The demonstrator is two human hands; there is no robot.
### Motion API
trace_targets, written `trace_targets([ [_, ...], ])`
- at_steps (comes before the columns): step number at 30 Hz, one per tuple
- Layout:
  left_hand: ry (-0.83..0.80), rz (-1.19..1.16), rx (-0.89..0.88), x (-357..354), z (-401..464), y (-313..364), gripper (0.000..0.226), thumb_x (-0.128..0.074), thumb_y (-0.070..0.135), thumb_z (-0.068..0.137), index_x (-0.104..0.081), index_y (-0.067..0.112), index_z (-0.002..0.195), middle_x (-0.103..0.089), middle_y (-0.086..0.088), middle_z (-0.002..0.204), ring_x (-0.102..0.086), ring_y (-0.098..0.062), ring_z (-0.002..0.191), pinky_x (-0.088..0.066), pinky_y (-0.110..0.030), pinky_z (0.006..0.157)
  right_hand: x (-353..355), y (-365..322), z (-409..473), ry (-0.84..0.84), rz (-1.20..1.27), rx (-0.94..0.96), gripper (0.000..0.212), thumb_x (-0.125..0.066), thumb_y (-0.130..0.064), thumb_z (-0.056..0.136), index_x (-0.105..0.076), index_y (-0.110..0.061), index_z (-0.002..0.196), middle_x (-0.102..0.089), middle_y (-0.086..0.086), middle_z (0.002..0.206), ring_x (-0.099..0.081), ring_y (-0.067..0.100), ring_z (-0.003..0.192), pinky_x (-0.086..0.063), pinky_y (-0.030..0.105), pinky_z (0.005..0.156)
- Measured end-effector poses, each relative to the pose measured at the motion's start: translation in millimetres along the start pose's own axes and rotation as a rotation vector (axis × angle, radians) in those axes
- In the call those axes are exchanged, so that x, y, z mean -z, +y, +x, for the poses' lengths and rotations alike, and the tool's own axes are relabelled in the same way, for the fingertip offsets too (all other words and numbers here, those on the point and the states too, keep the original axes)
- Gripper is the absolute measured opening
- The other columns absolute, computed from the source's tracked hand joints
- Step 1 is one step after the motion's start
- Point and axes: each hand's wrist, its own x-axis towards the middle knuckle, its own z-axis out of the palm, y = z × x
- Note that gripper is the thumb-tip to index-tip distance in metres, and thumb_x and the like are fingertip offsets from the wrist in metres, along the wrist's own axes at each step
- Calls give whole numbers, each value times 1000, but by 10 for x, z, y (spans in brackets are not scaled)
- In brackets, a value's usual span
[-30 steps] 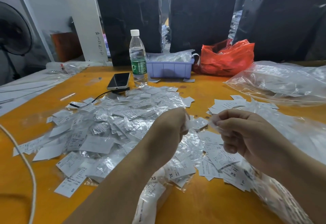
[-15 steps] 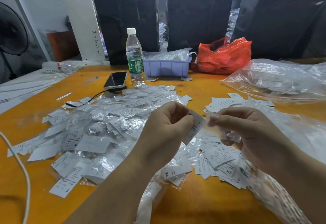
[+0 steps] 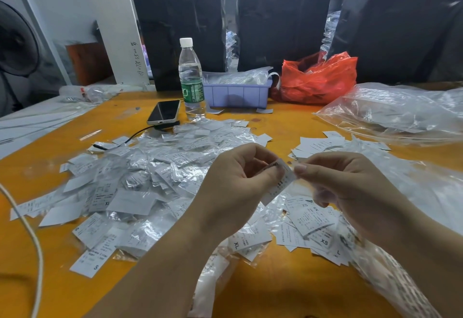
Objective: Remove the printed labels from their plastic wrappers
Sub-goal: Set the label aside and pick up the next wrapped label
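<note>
An orange table (image 3: 288, 127) fills the foreground. Behind it stand three black wrapped bundles (image 3: 283, 17), a white post (image 3: 112, 24) and, far left, a dark fan (image 3: 15, 42). Lighting is dim.

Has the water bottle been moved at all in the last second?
No. The water bottle stands in the same spot, between the phone and the purple tray. Only the head camera shifted a little.
</note>
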Motion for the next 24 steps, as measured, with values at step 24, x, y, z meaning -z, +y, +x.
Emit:
trace_targets([
  [24,26,27,-26,18,2,-34,5,-71,16,88,-72,21,88,-73,3,82,-69,-13,78,-56,-22,64,-5,21,-39,63,-78,104,22,-73,-11,82,-69,-23,99,-73,4,71,-57,11,50,-45,20,47],
])
